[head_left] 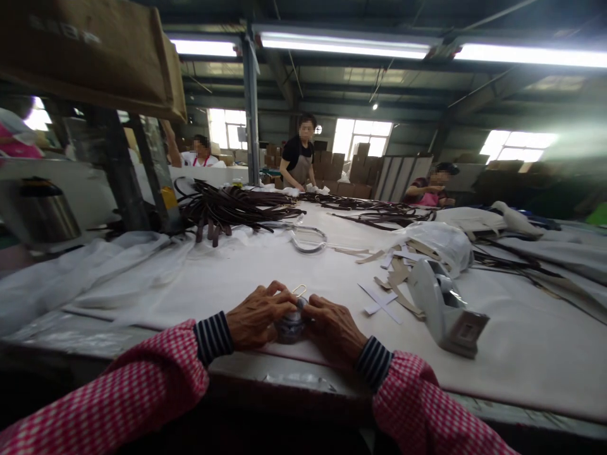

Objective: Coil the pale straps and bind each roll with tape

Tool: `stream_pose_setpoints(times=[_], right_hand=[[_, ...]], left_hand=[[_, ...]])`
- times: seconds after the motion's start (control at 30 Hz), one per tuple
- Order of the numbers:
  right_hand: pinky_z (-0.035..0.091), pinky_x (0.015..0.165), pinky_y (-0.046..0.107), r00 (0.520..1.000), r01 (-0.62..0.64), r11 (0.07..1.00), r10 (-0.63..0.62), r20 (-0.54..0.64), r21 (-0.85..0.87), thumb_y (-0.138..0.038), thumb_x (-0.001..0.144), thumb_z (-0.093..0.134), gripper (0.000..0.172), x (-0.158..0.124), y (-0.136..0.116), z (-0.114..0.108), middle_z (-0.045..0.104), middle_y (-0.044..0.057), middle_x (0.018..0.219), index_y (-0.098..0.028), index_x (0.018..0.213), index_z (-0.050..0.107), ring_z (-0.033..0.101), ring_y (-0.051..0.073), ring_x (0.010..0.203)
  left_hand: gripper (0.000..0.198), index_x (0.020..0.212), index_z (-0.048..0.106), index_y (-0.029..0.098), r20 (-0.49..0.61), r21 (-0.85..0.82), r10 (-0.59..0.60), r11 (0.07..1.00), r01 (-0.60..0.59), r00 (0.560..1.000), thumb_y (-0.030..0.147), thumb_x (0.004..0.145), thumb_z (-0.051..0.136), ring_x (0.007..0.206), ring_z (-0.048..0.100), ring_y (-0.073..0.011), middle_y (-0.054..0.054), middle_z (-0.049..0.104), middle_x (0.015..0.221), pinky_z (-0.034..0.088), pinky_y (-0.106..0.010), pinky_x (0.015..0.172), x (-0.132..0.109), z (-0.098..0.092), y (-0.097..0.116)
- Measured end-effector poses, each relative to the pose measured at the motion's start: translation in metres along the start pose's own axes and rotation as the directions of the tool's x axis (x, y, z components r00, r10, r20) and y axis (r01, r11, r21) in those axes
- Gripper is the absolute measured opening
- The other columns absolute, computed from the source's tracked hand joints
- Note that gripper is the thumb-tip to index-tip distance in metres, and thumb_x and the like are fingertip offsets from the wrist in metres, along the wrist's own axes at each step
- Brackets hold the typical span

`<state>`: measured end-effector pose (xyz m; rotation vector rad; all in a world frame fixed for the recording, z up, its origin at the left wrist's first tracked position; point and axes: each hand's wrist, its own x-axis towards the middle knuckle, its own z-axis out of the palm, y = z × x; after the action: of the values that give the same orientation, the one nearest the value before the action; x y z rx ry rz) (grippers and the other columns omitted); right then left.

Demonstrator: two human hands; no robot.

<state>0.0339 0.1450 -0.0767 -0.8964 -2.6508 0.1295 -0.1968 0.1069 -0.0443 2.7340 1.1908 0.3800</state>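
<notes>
Near the front edge of the white-covered table (227, 278), my left hand (258, 314) and my right hand (334, 325) meet around a small grey bundle (290, 330), which looks wrapped in clear film. Both hands are closed, fingers bent against its upper part from either side. A gold-coloured metal loop (300, 289) sticks up just beyond my fingertips. What the bundle holds inside cannot be made out, and my fingers cover much of it. Farther back lies a grey ring-shaped coil (309, 240), apart from my hands.
To the right stand a tape dispenser (446, 309), paper strips (379, 300) and a clear plastic bag (439, 243). Dark brown straps (227, 205) are heaped at the back left. Plastic film (95, 272) covers the left side. A person (298, 158) works across the table.
</notes>
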Motion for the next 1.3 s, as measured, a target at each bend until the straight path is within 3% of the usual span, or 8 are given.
stream_pose_setpoints(times=[0.23, 0.4, 0.5, 0.63, 0.77, 1.0, 1.17, 1.3], right_hand=[[0.040, 0.073, 0.026, 0.998, -0.034, 0.995, 0.039, -0.041, 0.097, -0.024, 0.093, 0.067, 0.013, -0.001, -0.002, 0.001, 0.064, 0.002, 0.106, -0.023, 0.105, 0.066, 0.062, 0.018, 0.094], [0.042, 0.076, 0.025, 1.000, -0.009, 0.959, 0.001, 0.028, 0.284, -0.016, 0.087, 0.072, 0.034, -0.011, 0.015, -0.009, 0.064, 0.000, 0.106, -0.026, 0.118, 0.064, 0.062, 0.016, 0.090], [0.041, 0.075, 0.025, 1.000, -0.014, 0.949, 0.018, -0.010, 0.315, -0.015, 0.086, 0.073, 0.028, -0.012, 0.022, -0.007, 0.066, -0.001, 0.101, -0.025, 0.112, 0.067, 0.063, 0.016, 0.089], [0.041, 0.072, 0.024, 0.996, -0.037, 0.945, 0.061, -0.063, 0.325, -0.017, 0.086, 0.076, 0.017, -0.009, 0.021, 0.000, 0.068, -0.001, 0.097, -0.023, 0.100, 0.069, 0.063, 0.016, 0.085], [0.043, 0.074, 0.024, 0.991, -0.062, 0.952, 0.095, -0.096, 0.299, -0.024, 0.087, 0.076, 0.013, -0.009, 0.016, 0.003, 0.069, -0.002, 0.098, -0.024, 0.099, 0.071, 0.065, 0.015, 0.086], [0.046, 0.079, 0.021, 0.994, -0.063, 0.975, 0.080, -0.069, 0.213, -0.037, 0.087, 0.077, 0.031, -0.022, 0.019, -0.012, 0.070, -0.004, 0.103, -0.030, 0.116, 0.068, 0.066, 0.013, 0.093], [0.047, 0.087, 0.029, 0.930, -0.315, 0.949, 0.315, -0.191, 0.030, -0.028, 0.102, 0.056, 0.019, -0.052, 0.058, -0.046, 0.067, 0.008, 0.111, -0.017, 0.112, 0.067, 0.063, 0.018, 0.098], [0.045, 0.094, 0.038, 0.840, -0.525, 0.839, 0.484, -0.246, -0.143, -0.017, 0.096, 0.057, 0.015, -0.068, 0.100, -0.049, 0.064, 0.019, 0.117, -0.010, 0.104, 0.068, 0.056, 0.030, 0.116]], left_hand=[[0.016, 0.104, 0.070, 0.023, -0.113, -0.005, -0.199, 0.980, 0.199, 0.974, 0.025, 0.089, 0.069, 0.125, 0.045, -0.0326, -0.006, 0.068, 0.111, 0.046, -0.046, 0.097, 0.012, 0.031, 0.019], [0.011, 0.101, 0.073, 0.021, -0.129, -0.077, -0.047, 0.996, 0.037, 0.990, 0.020, 0.092, 0.065, 0.126, 0.046, -0.0278, -0.005, 0.069, 0.103, 0.042, -0.039, 0.106, 0.011, 0.038, -0.002], [0.012, 0.101, 0.072, 0.023, -0.097, -0.030, 0.022, 0.999, -0.025, 0.995, 0.018, 0.092, 0.066, 0.131, 0.042, -0.0281, -0.004, 0.070, 0.110, 0.038, -0.040, 0.109, 0.009, 0.031, -0.007], [0.016, 0.105, 0.071, 0.026, -0.121, 0.151, -0.060, 0.985, 0.078, 0.991, 0.024, 0.090, 0.069, 0.126, 0.043, -0.0320, -0.005, 0.065, 0.125, 0.039, -0.047, 0.097, 0.012, 0.028, 0.008], [0.013, 0.102, 0.071, 0.028, -0.194, 0.183, -0.144, 0.967, 0.180, 0.970, 0.036, 0.092, 0.069, 0.111, 0.049, -0.0301, -0.004, 0.069, 0.107, 0.037, -0.043, 0.083, 0.017, 0.039, 0.021], [0.015, 0.089, 0.068, 0.021, -0.246, 0.175, -0.116, 0.971, 0.162, 0.962, 0.032, 0.097, 0.060, 0.100, 0.053, -0.0274, -0.005, 0.067, 0.094, 0.035, -0.042, 0.086, 0.023, 0.054, 0.018], [0.014, 0.089, 0.067, 0.021, -0.264, 0.065, -0.166, 0.980, 0.189, 0.950, 0.031, 0.094, 0.058, 0.099, 0.054, -0.0285, -0.005, 0.068, 0.095, 0.035, -0.044, 0.087, 0.022, 0.050, 0.018], [0.029, 0.087, 0.070, 0.021, -0.313, -0.341, -0.379, 0.901, 0.269, 0.871, 0.046, 0.091, 0.058, 0.084, 0.056, -0.0249, -0.003, 0.066, 0.085, 0.039, -0.036, 0.076, 0.035, 0.038, 0.020]])
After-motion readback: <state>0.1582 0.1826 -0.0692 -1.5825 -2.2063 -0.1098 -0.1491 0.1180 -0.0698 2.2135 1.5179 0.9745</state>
